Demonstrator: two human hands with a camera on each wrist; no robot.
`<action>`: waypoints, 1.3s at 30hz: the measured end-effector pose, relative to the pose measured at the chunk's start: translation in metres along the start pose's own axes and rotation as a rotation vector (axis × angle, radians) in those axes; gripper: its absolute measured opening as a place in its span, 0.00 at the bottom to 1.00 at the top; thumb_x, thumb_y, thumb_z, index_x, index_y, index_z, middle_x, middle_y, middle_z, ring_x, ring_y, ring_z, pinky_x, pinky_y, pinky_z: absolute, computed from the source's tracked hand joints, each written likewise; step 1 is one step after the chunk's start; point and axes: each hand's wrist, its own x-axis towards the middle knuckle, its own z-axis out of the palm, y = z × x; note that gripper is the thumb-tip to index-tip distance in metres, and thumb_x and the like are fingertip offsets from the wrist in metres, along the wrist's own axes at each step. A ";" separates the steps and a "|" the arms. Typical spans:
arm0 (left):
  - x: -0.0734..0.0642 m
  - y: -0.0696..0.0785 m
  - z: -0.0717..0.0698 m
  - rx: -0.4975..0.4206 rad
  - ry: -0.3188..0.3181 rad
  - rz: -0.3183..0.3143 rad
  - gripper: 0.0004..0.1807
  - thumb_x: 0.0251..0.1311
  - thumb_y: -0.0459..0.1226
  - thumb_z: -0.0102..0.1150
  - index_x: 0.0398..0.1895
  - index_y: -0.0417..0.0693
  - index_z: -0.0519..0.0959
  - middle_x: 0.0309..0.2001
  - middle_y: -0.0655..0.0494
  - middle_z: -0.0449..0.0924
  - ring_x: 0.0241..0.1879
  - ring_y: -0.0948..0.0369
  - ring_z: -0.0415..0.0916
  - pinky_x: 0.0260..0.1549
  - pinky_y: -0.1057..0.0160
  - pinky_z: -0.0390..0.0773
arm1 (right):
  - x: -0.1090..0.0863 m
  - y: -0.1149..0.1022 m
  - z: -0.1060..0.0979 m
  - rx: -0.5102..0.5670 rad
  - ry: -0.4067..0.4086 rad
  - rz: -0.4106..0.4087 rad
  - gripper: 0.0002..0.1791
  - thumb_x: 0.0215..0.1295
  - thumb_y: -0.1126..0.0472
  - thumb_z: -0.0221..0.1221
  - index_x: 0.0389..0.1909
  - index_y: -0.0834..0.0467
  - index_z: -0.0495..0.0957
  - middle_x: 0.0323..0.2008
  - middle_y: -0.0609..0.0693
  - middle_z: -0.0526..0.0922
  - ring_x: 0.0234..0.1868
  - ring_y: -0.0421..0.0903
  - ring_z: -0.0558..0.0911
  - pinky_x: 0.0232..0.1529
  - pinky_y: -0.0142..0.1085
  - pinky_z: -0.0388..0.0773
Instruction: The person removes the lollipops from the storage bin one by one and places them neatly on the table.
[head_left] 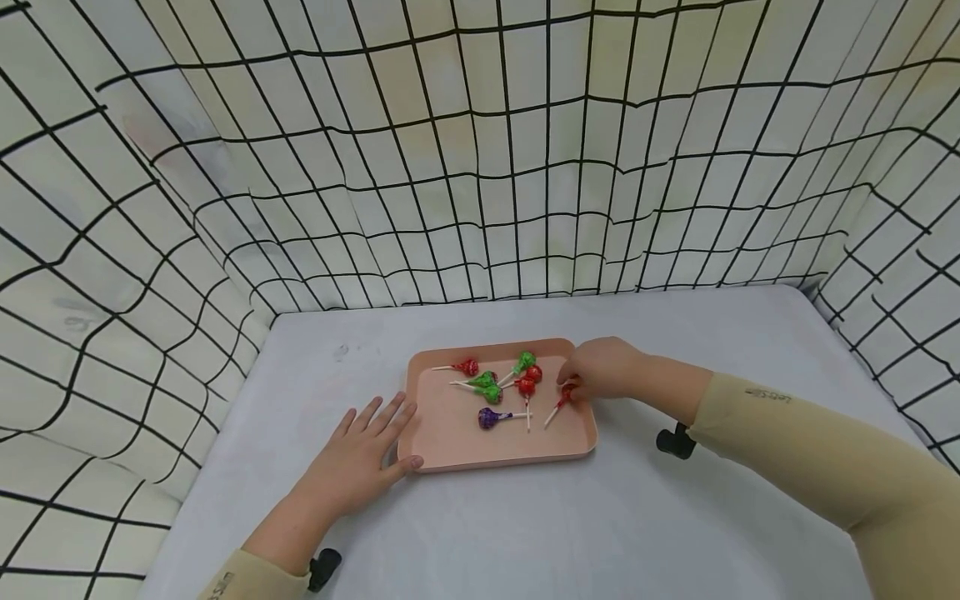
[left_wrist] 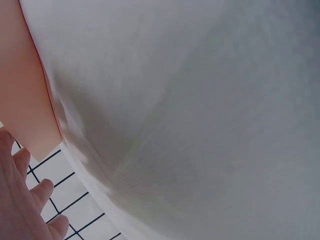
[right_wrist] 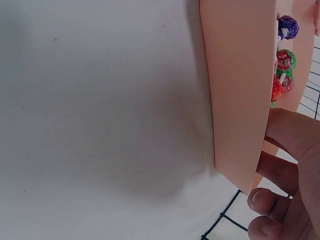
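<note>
lollipop with red wrapper and white stick is pinched in the right hand's grip; the left hand, fingers apart, touches the peach rectangular tray.

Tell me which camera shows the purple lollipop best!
The head view: the purple lollipop shows both candy and stick there, lying in the tray. The right wrist view shows mostly its candy, partly hidden by the tray's side. The left wrist view doesn't show it.
</note>
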 end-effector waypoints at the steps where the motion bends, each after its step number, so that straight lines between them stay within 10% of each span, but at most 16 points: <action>1: 0.000 0.000 0.000 0.000 -0.001 0.000 0.47 0.62 0.70 0.44 0.79 0.57 0.54 0.79 0.55 0.47 0.76 0.44 0.45 0.71 0.36 0.46 | 0.001 0.000 0.000 0.002 -0.001 0.002 0.11 0.63 0.53 0.68 0.45 0.46 0.87 0.35 0.38 0.84 0.35 0.39 0.75 0.41 0.35 0.79; 39: 0.001 0.000 0.000 -0.018 0.002 0.004 0.47 0.62 0.70 0.44 0.79 0.58 0.55 0.79 0.55 0.48 0.76 0.44 0.45 0.71 0.36 0.45 | -0.009 0.010 -0.024 0.025 0.073 -0.029 0.16 0.63 0.56 0.67 0.52 0.47 0.86 0.41 0.37 0.86 0.47 0.43 0.82 0.51 0.41 0.80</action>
